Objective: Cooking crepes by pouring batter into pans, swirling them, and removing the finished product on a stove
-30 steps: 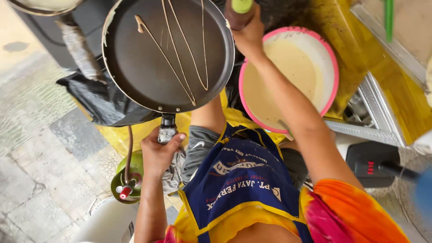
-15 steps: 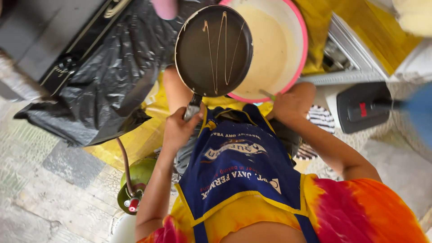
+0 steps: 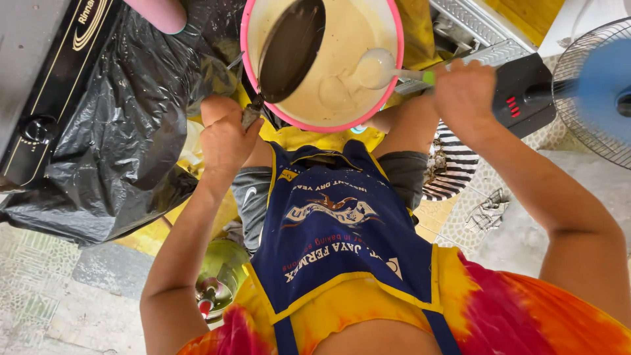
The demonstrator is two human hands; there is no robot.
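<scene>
over the pink-rimmed batter bowl [image 3: 394, 79], far centre: left hand [image 3: 227, 138] clamped on handle of dark pan [image 3: 291, 49], tilted above batter. right hand [image 3: 463, 92] fisted round ladle [image 3: 374, 68] (scoop loaded). looks like batter-loading step; next needs steady pour w/ pan levelled.

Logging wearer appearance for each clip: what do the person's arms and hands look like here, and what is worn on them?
Both arms are bare from the shoulder down. The left hand and right hand wear no gloves; no rings, watch or bracelets show. Short tie-dye sleeves in orange, yellow and red end at the upper arms. A dark blue apron with yellow trim hangs between the arms.
</scene>
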